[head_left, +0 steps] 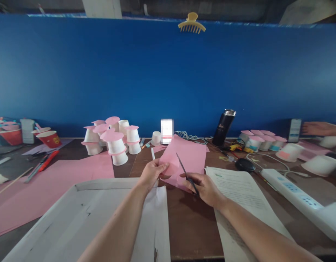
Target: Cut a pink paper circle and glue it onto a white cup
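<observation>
A pink paper sheet [191, 154] is raised above the brown table in the middle of the head view. My left hand [153, 174] pinches its left edge between thumb and fingers. In my right hand [203, 187] are dark scissors [183, 166], their blades pointing up and left across the face of the sheet. The fingers of my right hand are wrapped round the handles, close to the sheet's lower right part. Whether the blades are parted is too small to tell.
White paper cups [118, 147] with pink paper pieces stand stacked at back left. A black bottle [224, 127] stands behind; a power strip [296, 196] lies right. White sheets [102, 214] lie front left, a printed page [238, 193] right. Another person's hand [317, 128] shows far right.
</observation>
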The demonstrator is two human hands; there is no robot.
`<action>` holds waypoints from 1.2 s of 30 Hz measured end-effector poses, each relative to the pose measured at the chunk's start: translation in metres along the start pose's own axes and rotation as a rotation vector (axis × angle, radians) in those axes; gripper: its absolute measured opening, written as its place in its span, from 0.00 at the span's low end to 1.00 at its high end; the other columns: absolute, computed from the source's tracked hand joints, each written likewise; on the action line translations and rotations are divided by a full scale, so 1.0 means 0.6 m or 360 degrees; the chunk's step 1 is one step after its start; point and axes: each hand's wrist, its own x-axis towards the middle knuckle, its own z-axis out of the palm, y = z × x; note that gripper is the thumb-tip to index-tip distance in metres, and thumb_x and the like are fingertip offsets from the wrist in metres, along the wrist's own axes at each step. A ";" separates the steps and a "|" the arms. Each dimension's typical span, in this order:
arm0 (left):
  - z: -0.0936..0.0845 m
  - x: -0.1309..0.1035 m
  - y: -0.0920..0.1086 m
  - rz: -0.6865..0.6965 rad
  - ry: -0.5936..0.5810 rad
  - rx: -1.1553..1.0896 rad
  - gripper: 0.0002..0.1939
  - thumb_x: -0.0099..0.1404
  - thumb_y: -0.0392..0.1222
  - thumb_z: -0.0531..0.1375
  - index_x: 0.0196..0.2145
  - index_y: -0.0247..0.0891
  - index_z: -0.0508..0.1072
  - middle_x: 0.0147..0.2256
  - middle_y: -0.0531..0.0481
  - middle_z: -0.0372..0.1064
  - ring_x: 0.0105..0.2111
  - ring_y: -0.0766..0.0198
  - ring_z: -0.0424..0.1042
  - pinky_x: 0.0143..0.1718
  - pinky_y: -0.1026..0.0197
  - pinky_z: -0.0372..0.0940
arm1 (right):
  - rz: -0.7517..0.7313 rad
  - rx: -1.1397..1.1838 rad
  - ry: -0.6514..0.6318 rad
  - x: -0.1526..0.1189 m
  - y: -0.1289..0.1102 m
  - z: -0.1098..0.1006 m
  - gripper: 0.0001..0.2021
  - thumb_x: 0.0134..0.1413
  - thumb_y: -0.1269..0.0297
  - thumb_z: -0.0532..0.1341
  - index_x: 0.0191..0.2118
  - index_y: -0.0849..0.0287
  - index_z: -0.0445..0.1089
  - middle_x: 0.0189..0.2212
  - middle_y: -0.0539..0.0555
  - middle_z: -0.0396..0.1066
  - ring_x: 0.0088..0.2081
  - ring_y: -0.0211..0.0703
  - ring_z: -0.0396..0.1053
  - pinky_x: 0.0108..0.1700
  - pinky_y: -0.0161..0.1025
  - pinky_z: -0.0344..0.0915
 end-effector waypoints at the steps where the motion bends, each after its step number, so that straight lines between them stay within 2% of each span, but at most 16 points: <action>1: 0.000 0.000 0.000 -0.0002 -0.0001 0.0012 0.19 0.50 0.49 0.68 0.34 0.31 0.74 0.28 0.47 0.70 0.25 0.67 0.68 0.29 0.63 0.64 | -0.0006 -0.0002 0.0001 0.000 0.000 0.000 0.22 0.51 0.51 0.62 0.46 0.63 0.72 0.22 0.49 0.65 0.24 0.34 0.60 0.25 0.31 0.57; 36: 0.000 0.000 -0.002 -0.0020 -0.0035 -0.0005 0.19 0.49 0.49 0.68 0.33 0.31 0.74 0.28 0.47 0.71 0.25 0.66 0.70 0.30 0.60 0.68 | -0.0007 -0.0046 0.0032 0.000 0.002 0.000 0.23 0.51 0.51 0.62 0.47 0.63 0.72 0.22 0.48 0.64 0.23 0.33 0.57 0.25 0.30 0.56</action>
